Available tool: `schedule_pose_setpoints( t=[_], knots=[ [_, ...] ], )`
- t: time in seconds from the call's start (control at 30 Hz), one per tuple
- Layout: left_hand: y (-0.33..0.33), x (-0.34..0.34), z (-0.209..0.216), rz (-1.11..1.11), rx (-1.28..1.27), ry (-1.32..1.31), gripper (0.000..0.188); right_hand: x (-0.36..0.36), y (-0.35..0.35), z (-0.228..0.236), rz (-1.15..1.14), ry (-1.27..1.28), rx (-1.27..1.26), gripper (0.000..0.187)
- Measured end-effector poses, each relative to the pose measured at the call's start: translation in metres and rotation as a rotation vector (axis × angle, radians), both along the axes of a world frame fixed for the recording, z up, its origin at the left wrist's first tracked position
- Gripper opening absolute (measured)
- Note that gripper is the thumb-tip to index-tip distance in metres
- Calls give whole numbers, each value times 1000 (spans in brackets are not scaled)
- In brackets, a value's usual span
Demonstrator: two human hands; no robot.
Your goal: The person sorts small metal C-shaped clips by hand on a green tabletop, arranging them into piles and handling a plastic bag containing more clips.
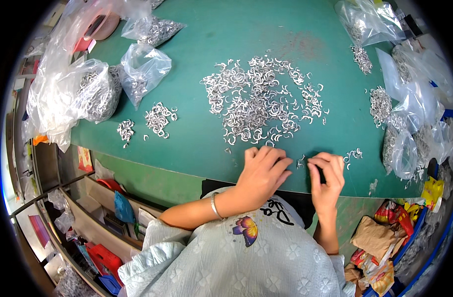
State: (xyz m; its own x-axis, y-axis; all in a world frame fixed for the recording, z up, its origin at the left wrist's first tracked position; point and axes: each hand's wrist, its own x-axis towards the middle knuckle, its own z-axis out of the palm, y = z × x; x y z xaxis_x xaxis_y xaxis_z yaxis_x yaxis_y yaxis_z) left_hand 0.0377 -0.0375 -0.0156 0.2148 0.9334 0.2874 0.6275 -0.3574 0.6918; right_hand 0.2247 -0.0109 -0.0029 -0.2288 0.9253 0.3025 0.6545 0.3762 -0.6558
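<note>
While the main heap of curved metal pieces (258, 106) lies loose around the middle of the green tabletop (197, 141), a few stray pieces (300, 161) sit between the two hands, near the front edge. Risk, as judged: a forearm sweep could drag strays over that edge; a nudge from the right hand (328, 173) could scatter the small group (353, 156) just beside it, since nothing walls it in. Left hand (264, 168): fingers bent downward just below the heap; undersides hidden, cannot tell if it pinches anything. Right hand: thumb and forefinger tips close together; cannot tell whether a piece is between them. Farther out: two small clusters (160, 119) at left; clear plastic bags (100, 94) on both sides.
</note>
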Motion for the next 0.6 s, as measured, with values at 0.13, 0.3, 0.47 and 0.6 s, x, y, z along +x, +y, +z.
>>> schedule_pose_setpoints(
  t=[0.13,0.3,0.47,0.6],
  knots=[
    [7,18,-2,-21,-3,24,33,6,1,5,-2,-19,-22,25],
    [8,17,-5,-33,14,34,26,3,1,2,74,-139,-59,28],
    [-6,-2,3,-10,-8,-27,23,10,3,2,49,-59,-28,27],
    [-15,-25,8,107,-38,-1,23,-16,5,5,190,-63,-55,28]
  ],
)
